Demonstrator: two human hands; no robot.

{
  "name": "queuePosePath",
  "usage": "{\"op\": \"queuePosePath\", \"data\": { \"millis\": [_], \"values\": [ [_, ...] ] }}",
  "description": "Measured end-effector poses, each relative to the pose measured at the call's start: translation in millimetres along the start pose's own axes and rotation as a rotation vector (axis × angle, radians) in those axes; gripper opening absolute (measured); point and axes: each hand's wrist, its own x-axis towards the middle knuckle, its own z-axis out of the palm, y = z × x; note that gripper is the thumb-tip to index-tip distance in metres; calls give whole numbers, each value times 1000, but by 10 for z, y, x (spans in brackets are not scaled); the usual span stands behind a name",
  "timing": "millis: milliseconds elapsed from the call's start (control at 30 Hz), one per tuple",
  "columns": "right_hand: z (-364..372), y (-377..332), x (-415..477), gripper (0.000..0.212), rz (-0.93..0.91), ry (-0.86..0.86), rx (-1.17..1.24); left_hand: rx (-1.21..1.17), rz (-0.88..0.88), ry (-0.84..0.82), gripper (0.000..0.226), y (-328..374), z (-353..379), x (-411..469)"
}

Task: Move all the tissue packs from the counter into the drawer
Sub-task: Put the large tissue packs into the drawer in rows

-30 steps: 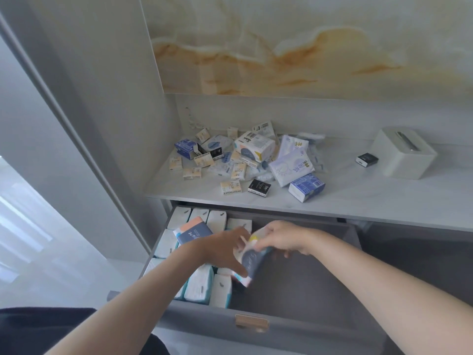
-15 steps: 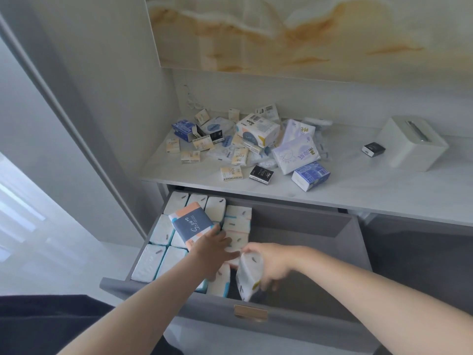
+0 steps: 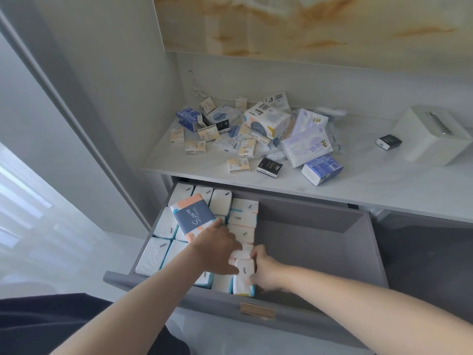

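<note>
Pack (image 3: 244,276) now down in grey drawer (image 3: 307,239)

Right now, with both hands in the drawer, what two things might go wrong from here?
The white pack the right hand holds stands last in line, bare drawer beside it, so it may topple. The navy pack lies tilted atop the upright packs beside the left hand and might slide off.

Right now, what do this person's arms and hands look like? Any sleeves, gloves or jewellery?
The left hand and right hand are ungloved; the left forearm and right forearm are bare, with no sleeves, watch or bracelet in view. A dark garment shows at lower left, beneath the left forearm.
</note>
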Motion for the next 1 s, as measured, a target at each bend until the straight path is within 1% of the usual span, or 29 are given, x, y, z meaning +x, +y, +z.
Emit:
{"op": "queuePosePath", "data": {
  "millis": [67,133,200,233,300,333,367,433,467,500,567,600,633,667,733,767,800,867,933,967,1000],
  "values": [
    [129,37,32,48,-2,71,46,83,-6,-10,76,74,73,7],
    [198,61,68,55,-14,152,67,143,-15,-9,77,133,140,27],
    [155,53,80,74,-35,177,52,128,-29,-14,75,157,155,37],
    [103,44,78,87,-50,181,-2,120,-33,-11,75,156,155,42],
    [-7,3,80,118,-55,206,-230,112,-27,-4,72,140,142,34],
    [-40,-10,92,130,-52,228,-351,111,-22,-3,68,129,138,28],
    [-51,-22,108,135,-52,244,-440,104,-13,9,62,112,130,25],
    [-30,-39,132,131,-49,249,-524,21,17,98,44,64,84,22],
    [-19,-43,136,127,-45,247,-546,-43,22,177,36,31,49,23],
    [-18,-54,142,125,-40,245,-570,-104,7,264,32,-14,18,24],
    [-46,-96,152,123,-44,235,-633,-210,-78,438,37,-141,-63,-15],
    [-71,-132,151,123,-43,220,-665,-249,-144,483,40,-221,-95,-59],
    [-105,-175,143,123,-45,206,-689,-266,-224,478,44,-312,-118,-118],
    [-147,-219,135,122,-51,194,-696,-268,-312,411,55,-410,-115,-177],
    [-246,-288,134,113,-74,143,-638,-286,-477,215,86,-589,-76,-299],
    [-302,-317,133,107,-94,107,-590,-329,-535,141,98,-660,-60,-349],
    [-355,-339,130,99,-119,81,-544,-384,-573,98,104,-714,-43,-385],
    [-448,-384,118,78,-180,81,-462,-451,-601,86,108,-765,-28,-420],
    [-496,-433,96,61,-236,135,-343,-478,-607,147,112,-735,-82,-407],
    [-516,-462,82,58,-249,145,-232,-511,-602,198,113,-691,-132,-380],
    [-537,-504,55,55,-246,129,-67,-559,-589,248,115,-633,-192,-341]
  ]
}}
